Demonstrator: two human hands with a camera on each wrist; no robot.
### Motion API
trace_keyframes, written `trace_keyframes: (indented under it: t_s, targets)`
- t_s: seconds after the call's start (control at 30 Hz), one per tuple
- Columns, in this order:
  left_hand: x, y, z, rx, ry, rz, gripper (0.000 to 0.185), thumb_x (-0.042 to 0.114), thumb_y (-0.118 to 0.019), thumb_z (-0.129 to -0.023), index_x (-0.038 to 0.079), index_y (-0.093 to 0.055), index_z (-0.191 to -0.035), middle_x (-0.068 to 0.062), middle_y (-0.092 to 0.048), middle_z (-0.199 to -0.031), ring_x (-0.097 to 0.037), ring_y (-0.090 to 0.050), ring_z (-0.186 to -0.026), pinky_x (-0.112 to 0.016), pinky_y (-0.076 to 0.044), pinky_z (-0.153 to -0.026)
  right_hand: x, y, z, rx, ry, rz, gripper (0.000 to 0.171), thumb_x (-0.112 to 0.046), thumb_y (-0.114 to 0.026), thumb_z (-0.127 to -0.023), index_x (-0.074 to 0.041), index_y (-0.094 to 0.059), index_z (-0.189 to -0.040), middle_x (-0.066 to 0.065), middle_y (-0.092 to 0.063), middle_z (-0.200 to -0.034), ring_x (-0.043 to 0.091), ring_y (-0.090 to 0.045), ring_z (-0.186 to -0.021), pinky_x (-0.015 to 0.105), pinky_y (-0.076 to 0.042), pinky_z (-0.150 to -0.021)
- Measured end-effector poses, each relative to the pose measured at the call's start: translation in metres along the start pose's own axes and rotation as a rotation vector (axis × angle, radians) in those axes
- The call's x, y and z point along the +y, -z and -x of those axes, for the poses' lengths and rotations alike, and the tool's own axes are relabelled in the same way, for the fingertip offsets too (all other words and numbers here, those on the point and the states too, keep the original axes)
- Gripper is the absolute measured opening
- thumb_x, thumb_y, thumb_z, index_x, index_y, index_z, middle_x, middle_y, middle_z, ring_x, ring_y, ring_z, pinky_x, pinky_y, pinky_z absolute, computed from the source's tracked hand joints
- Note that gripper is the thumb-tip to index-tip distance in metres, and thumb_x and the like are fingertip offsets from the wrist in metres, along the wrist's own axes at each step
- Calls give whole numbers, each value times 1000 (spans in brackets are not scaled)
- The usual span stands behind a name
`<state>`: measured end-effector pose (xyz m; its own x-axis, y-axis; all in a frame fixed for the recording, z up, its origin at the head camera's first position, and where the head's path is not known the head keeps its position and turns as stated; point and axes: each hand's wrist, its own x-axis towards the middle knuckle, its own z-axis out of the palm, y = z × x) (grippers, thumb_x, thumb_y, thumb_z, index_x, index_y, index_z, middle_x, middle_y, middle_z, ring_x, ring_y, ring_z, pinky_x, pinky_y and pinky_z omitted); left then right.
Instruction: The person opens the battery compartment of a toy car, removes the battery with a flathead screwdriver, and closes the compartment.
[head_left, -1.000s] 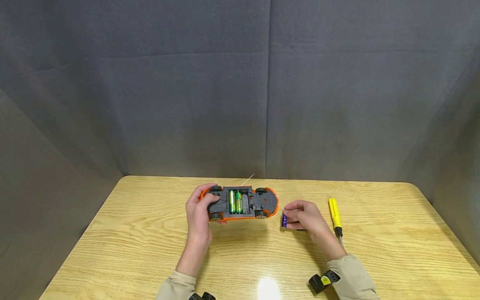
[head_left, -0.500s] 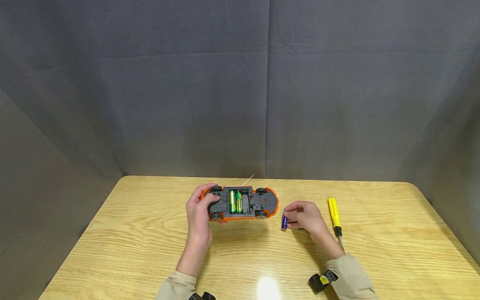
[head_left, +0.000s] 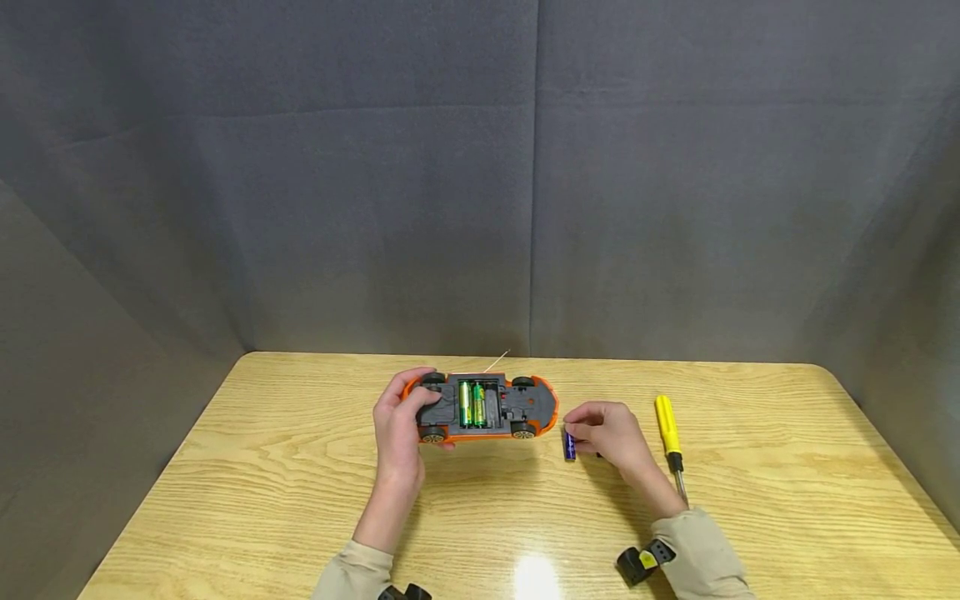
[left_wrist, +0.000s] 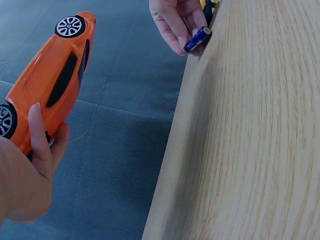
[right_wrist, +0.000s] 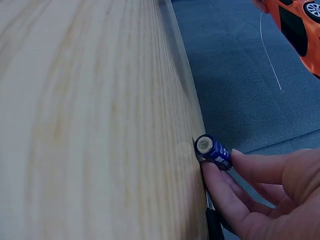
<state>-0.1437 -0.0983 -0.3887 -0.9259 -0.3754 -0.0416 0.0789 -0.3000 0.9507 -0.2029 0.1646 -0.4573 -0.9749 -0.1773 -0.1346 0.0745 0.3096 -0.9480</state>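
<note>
My left hand (head_left: 397,433) grips an orange toy car (head_left: 529,404) by one end, its underside turned toward the head camera. In the car's uncovered battery compartment (head_left: 491,407) lie two green batteries (head_left: 472,404) side by side; the slot to their right shows no battery. The left wrist view shows the car's orange side (left_wrist: 50,80). To the right of the car, my right hand (head_left: 611,433) pinches a blue-purple battery (head_left: 570,444) between thumb and fingers. The right wrist view shows this battery (right_wrist: 214,151) close to the tabletop.
A yellow-handled screwdriver (head_left: 667,427) lies on the wooden table (head_left: 262,467) to the right of my right hand. Partly hidden under that hand is a small dark thing (head_left: 599,455). A thin wire (head_left: 497,360) sticks out behind the car. Grey cloth (head_left: 375,208) hangs behind the table.
The blue-purple battery has tilted slightly in my right hand's fingers, and more of its length shows. My left hand and the car have barely moved.
</note>
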Motion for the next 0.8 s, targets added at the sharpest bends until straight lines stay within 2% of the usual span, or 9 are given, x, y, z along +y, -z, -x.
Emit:
trace_keyframes:
  t_s: [0.27,0.47,0.8]
  targets:
    - [0,0,0,-2,-4,-4,34,1,-58,-83,-3,-67,-115,-14,-63,-95,-22,-65,-58,-32,-52,-35,0,0,-1,18,42,96,8,6,-68,-94,7,-74,-99,11,-73,-91,23,-74,-76,33,-64,-67]
    - [-1,0,0,-4,-1,-10,34,1,-58,-83,-3,-67,-116,-14,-62,-95,-23,-64,-60,-31,-52,-35,2,0,-3,37,83,182,7,5,-70,-93,4,-76,-96,9,-74,-86,22,-74,-69,31,-61,-60]
    - [0,0,0,-4,4,-4,34,1,-58,-83,-4,-66,-116,-14,-63,-96,-23,-65,-61,-30,-51,-35,0,-1,-2,58,90,215,4,3,-73,-91,7,-74,-92,8,-73,-82,22,-73,-66,31,-62,-59]
